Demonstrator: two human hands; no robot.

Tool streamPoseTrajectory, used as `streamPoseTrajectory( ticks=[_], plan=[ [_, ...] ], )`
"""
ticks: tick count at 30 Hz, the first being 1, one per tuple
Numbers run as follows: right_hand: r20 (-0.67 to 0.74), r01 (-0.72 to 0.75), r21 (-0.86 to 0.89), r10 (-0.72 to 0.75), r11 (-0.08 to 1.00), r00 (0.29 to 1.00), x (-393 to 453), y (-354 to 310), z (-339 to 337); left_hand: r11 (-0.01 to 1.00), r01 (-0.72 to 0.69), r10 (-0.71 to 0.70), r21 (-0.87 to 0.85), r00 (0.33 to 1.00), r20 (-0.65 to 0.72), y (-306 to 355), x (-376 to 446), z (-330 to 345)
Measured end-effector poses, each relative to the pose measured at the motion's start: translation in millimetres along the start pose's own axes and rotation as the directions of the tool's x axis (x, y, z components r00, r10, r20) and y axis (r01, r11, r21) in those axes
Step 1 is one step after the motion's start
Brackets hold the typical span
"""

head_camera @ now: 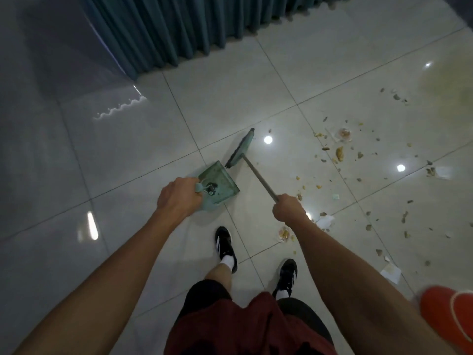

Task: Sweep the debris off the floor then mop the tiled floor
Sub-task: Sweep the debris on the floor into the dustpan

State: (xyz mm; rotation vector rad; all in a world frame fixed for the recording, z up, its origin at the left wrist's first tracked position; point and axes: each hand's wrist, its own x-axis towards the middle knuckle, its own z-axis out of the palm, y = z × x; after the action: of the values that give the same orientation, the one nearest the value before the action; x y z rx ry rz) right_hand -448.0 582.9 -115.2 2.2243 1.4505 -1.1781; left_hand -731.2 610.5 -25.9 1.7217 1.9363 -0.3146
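Observation:
My left hand (176, 197) grips the handle of a pale green dustpan (220, 180), which hangs over the glossy tiled floor (128, 139) in front of me. My right hand (289, 208) grips the thin shaft of a green broom (242, 148). The broom head lies just beyond the dustpan's far edge. Debris (340, 153), made of yellowish food bits, brown crumbs and scraps of white paper, is scattered over the tiles to the right of the broom.
A teal curtain (179, 29) hangs along the far wall. A grey glossy panel (46, 60) stands at the left. An orange object (448, 313) sits at the lower right edge. My feet in black shoes (225, 244) stand on the tiles below the hands.

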Motion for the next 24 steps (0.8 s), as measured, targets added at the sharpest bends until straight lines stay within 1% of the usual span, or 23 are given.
streamPoseTrajectory(
  ticks=[4, 8, 12, 14, 17, 21, 24],
  plan=[
    [0.046, -0.073, 0.095, 0.068, 0.993, 0.997, 19.1, -49.5, 0.3, 1.000, -0.004, 0.003, 0.023, 1.000, 0.028, -29.9, 29.2, -17.6],
    [0.043, -0.084, 0.010, 0.083, 0.996, 0.996, 22.0, -49.6, 6.8, 0.997, -0.057, 0.054, 0.054, 0.997, 0.055, -29.8, 47.3, -20.1],
    [0.044, -0.128, -0.057, 0.131, 0.990, 0.990, 11.7, -9.6, 9.2, 0.989, -0.111, 0.104, 0.095, 0.992, 0.076, -7.8, 55.1, -15.0],
    [0.063, -0.158, -0.056, 0.162, 0.986, 0.985, 1.9, 16.9, 10.4, 0.981, -0.146, 0.135, 0.128, 0.987, 0.088, 8.8, 51.6, -8.2],
    [0.064, -0.204, -0.019, 0.205, 0.979, 0.977, -18.4, 59.0, 15.9, 0.962, -0.206, 0.191, 0.181, 0.977, 0.099, 40.3, 40.9, 2.9],
    [0.059, -0.300, 0.049, 0.297, 0.953, 0.953, -50.8, 109.6, 19.2, 0.929, -0.282, 0.262, 0.240, 0.959, 0.112, 86.2, 25.1, 20.7],
    [0.025, -0.345, 0.099, 0.345, 0.933, 0.938, -72.3, 148.4, 22.3, 0.892, -0.352, 0.328, 0.284, 0.936, 0.130, 121.6, 8.8, 35.4]
  ],
)
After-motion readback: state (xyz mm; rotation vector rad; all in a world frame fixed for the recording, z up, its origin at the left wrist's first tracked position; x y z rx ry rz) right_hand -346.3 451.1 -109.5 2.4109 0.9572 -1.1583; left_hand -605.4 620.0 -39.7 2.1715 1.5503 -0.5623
